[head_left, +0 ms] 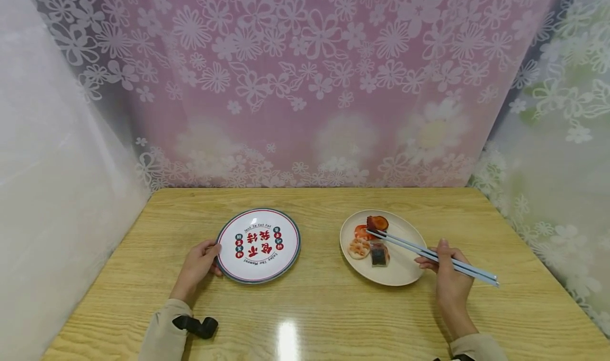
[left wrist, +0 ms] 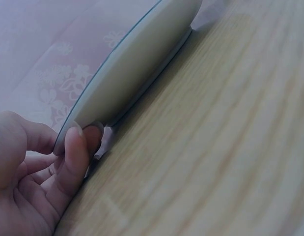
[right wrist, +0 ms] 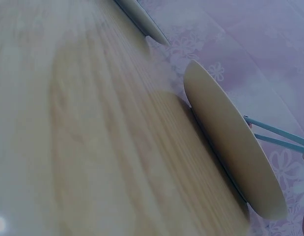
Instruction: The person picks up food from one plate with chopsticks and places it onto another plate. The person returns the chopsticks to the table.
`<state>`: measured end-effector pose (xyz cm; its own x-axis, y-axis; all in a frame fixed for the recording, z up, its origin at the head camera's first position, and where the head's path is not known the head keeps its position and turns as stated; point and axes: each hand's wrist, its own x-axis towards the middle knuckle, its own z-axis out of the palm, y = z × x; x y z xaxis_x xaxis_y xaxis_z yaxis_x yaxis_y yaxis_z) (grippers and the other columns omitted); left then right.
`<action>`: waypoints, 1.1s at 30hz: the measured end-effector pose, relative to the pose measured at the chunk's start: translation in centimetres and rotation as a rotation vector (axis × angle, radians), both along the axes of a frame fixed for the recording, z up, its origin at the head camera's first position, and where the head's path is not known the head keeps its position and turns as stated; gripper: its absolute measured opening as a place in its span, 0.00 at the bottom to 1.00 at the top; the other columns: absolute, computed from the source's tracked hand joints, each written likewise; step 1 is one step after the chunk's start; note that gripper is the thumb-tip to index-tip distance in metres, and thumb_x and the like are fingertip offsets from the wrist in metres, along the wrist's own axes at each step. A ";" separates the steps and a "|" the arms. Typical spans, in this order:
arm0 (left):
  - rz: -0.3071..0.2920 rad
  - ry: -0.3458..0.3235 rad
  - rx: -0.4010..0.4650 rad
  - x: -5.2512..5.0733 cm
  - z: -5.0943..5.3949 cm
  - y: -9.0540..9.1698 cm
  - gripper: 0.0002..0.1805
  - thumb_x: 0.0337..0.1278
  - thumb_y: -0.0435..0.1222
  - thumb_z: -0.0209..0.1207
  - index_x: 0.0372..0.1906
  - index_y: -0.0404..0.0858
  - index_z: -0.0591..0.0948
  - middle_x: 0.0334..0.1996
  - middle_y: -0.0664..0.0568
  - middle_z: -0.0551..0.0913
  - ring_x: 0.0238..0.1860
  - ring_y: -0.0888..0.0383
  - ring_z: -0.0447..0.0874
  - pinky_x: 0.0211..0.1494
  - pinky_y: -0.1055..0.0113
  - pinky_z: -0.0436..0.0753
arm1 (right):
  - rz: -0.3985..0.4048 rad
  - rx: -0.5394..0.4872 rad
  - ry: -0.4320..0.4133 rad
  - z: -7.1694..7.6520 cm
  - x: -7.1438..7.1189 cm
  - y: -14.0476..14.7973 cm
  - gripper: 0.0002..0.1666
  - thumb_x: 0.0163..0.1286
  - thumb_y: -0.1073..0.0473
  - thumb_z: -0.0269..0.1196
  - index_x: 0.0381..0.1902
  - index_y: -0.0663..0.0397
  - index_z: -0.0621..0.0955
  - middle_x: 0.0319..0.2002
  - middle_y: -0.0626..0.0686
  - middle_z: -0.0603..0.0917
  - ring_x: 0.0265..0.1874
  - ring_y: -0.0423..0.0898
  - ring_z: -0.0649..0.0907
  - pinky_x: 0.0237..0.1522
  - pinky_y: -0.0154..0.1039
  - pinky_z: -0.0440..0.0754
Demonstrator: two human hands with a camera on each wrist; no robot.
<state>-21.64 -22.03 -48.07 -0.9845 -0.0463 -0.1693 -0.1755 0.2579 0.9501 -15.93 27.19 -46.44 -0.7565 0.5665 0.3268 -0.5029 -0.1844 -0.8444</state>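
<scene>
My left hand [head_left: 199,264] pinches the left rim of a white plate [head_left: 248,268] with a green edge and red characters. In the left wrist view, thumb and fingers of that hand [left wrist: 48,172] hold the rim of the plate [left wrist: 127,69]. My right hand [head_left: 450,279] grips blue chopsticks [head_left: 457,265] at the right of a cream plate [head_left: 400,271]. The chopstick tips are at an orange-red food piece [head_left: 361,232]. Around it lie a dark red round piece [head_left: 378,223], a waffle-like piece [head_left: 359,248] and a dark-wrapped piece [head_left: 379,255].
Both plates stand side by side on a wooden table [head_left: 305,308], with a gap between them. A pink floral curtain [head_left: 286,86] hangs behind the table's back edge, and pale sheets hang at the left and right.
</scene>
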 end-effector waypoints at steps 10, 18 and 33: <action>-0.004 -0.005 0.005 0.0 0.1 0.0 0.22 0.73 0.34 0.47 0.62 0.22 0.67 0.27 0.49 0.80 0.19 0.59 0.78 0.25 0.67 0.82 | 0.010 0.011 -0.009 0.3 -0.1 -0.8 0.25 0.72 0.61 0.57 0.32 0.88 0.72 0.22 0.60 0.84 0.16 0.47 0.84 0.17 0.35 0.80; -0.001 0.000 0.004 0.0 0.1 0.0 0.21 0.73 0.34 0.47 0.60 0.22 0.68 0.27 0.49 0.80 0.19 0.58 0.78 0.25 0.66 0.82 | 0.055 0.034 0.018 0.8 -0.3 -1.6 0.23 0.73 0.62 0.55 0.33 0.87 0.73 0.22 0.58 0.84 0.16 0.46 0.85 0.18 0.35 0.81; 0.010 0.026 -0.022 0.2 -0.2 0.0 0.20 0.72 0.35 0.48 0.58 0.23 0.70 0.27 0.49 0.80 0.18 0.58 0.78 0.25 0.66 0.82 | 0.099 0.012 0.019 1.1 -0.8 -2.8 0.20 0.73 0.62 0.55 0.30 0.80 0.76 0.22 0.58 0.84 0.15 0.46 0.84 0.17 0.34 0.80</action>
<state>-21.45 -22.01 -48.28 -0.9879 -0.0600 -0.1427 -0.1538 0.2773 0.9484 -16.70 24.42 -45.34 -0.8020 0.4851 0.3485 -0.4991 -0.2237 -0.8372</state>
